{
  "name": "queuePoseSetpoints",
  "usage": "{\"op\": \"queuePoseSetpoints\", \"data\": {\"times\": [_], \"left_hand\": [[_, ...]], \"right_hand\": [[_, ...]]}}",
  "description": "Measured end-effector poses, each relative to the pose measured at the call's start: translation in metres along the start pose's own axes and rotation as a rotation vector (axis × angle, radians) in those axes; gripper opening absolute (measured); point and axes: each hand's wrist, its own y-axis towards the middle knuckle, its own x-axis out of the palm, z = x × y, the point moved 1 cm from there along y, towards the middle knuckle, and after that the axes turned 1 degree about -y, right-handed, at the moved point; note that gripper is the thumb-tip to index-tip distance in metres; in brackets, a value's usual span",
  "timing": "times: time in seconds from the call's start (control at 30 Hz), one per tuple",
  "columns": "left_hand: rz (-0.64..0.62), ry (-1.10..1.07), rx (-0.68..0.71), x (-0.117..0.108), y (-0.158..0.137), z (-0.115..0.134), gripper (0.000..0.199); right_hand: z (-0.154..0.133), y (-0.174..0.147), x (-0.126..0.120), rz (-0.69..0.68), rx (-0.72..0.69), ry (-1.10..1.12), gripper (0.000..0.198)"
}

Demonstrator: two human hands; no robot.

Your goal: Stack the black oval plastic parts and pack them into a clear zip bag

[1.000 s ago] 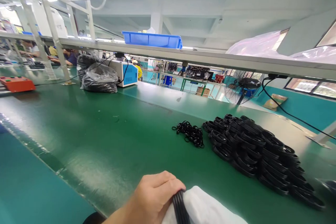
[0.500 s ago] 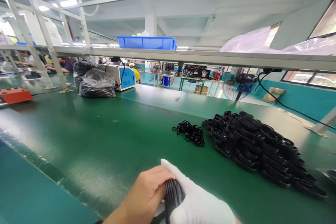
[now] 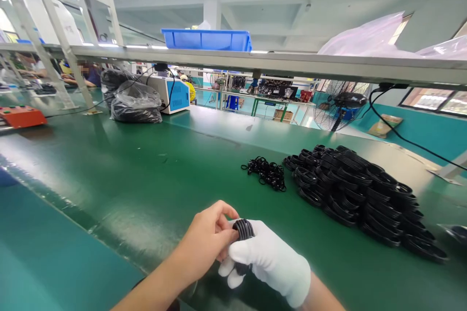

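Observation:
A coiled black cable (image 3: 243,229) is held over the near edge of the table, its loops bunched side by side. My right hand (image 3: 272,252), in a white glove, wraps round the coil, with its thumb on the near side and fingertips showing beneath. From the left my bare left hand (image 3: 207,235) meets the top of the coil with bent fingers and thumb. Whether a small ring is also between those fingertips is hidden. Beyond the hands lie a small heap of thin black rings (image 3: 268,173) and, to the right, a large pile of coiled black cables (image 3: 350,189).
The green tabletop (image 3: 146,175) runs from left to right. Farther back stand plastic bags of black items (image 3: 134,104), a blue-and-white machine (image 3: 175,95) and an orange control box (image 3: 22,116). Overhead, a shelf (image 3: 219,58) carries a blue bin (image 3: 206,40). A fan (image 3: 341,102) stands behind the table.
Both hands have risen a little with the coil, which is now turned so less of its length shows. My left fingers have shifted along its top. The camera view has tilted down slightly.

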Motion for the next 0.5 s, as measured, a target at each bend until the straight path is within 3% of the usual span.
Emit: {"op": "queuePoseSetpoints", "data": {"times": [0.1, 0.37, 0.5], "left_hand": [[0.049, 0.002, -0.035, 0.005, 0.004, -0.006, 0.017], [0.155, 0.341, -0.003, 0.009, 0.014, -0.017, 0.007], [0.184, 0.45, 0.141, 0.006, 0.005, -0.009, 0.012]], "right_hand": [[0.005, 0.001, -0.001, 0.038, 0.034, -0.036, 0.022], [0.007, 0.004, -0.002, 0.05, 0.094, -0.104, 0.018], [0.013, 0.007, -0.003, -0.044, 0.109, 0.049, 0.022]]}}
